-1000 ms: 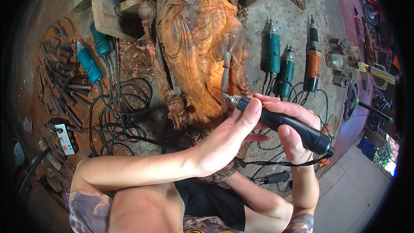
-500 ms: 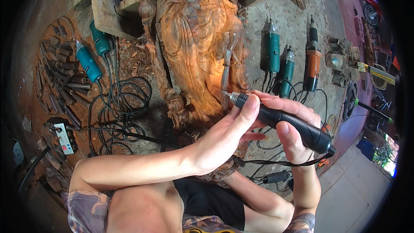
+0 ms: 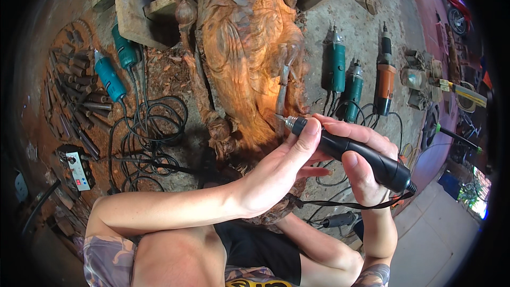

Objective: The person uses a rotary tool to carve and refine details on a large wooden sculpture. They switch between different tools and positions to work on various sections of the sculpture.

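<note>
"Where is the black rotary tool held?"

"At the lower end of the wooden carving, slanted, with its bit pointed up and leftward at the wood. Whether the wood is touched cannot be told."

"And how are the fingers set?"

"By the left hand the front of the tool is pinched behind the metal collar, the thumb laid on top; the other fingers are partly hidden. By the right hand the thick body is gripped, fingers along its upper side, thumb against its lower side."

"What is seen around?"

"On the right, two green power tools and an orange-and-black tool are laid on the grey ground. On the left, two teal tools are set between coiled cables and scattered dark rods."
</note>
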Demonstrator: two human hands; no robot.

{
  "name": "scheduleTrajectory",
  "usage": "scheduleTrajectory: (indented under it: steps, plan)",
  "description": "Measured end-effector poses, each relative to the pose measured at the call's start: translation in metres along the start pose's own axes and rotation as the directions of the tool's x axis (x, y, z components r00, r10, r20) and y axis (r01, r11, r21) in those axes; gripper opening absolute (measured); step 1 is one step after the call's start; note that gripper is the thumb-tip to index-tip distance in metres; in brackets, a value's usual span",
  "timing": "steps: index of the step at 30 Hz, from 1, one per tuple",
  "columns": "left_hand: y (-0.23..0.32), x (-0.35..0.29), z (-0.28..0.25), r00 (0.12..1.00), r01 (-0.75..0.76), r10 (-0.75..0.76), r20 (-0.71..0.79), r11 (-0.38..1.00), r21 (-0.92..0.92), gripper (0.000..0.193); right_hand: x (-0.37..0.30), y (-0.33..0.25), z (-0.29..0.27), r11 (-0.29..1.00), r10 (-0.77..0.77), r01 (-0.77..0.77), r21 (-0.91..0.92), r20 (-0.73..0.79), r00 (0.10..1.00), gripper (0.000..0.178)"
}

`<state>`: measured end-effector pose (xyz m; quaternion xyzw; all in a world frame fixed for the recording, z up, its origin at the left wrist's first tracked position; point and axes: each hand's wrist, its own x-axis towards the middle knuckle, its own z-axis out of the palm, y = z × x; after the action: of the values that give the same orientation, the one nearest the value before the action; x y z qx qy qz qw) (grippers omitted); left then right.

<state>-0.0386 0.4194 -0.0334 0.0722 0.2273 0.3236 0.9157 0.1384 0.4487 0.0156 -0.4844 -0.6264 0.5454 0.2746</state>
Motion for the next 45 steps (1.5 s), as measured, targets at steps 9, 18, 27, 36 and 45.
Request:
scheduleTrajectory:
  steps: [9, 18, 27, 36, 45]
  plan:
    - [0.014, 0.015, -0.004, 0.998, -0.024, 0.021, 0.066, 0.999, 0.044, 0.078, 0.012, -0.003, 0.001, 0.993, -0.007, 0.017, 0.113, -0.092, 0.996, 0.045]
    - [-0.004, 0.002, 0.007, 0.999, 0.045, -0.045, -0.003, 0.999, -0.004, 0.068, -0.007, 0.019, -0.009, 0.965, 0.083, -0.081, 0.249, 0.002, 0.997, 0.050]
    - [0.005, 0.010, 0.007, 0.998, 0.054, -0.054, -0.028, 0.998, 0.019, 0.069, 0.002, 0.025, -0.007, 0.937, 0.092, -0.073, 0.341, -0.038, 0.995, 0.055]
    - [0.001, 0.010, 0.014, 0.997, 0.053, -0.051, -0.052, 0.998, 0.036, 0.073, 0.000, 0.030, -0.014, 0.917, 0.077, -0.068, 0.393, -0.007, 0.997, 0.054]
    - [-0.011, 0.011, 0.003, 0.993, 0.119, -0.119, -0.010, 0.993, 0.008, 0.076, -0.005, 0.046, -0.014, 0.881, 0.139, -0.142, 0.451, 0.039, 0.990, 0.052]
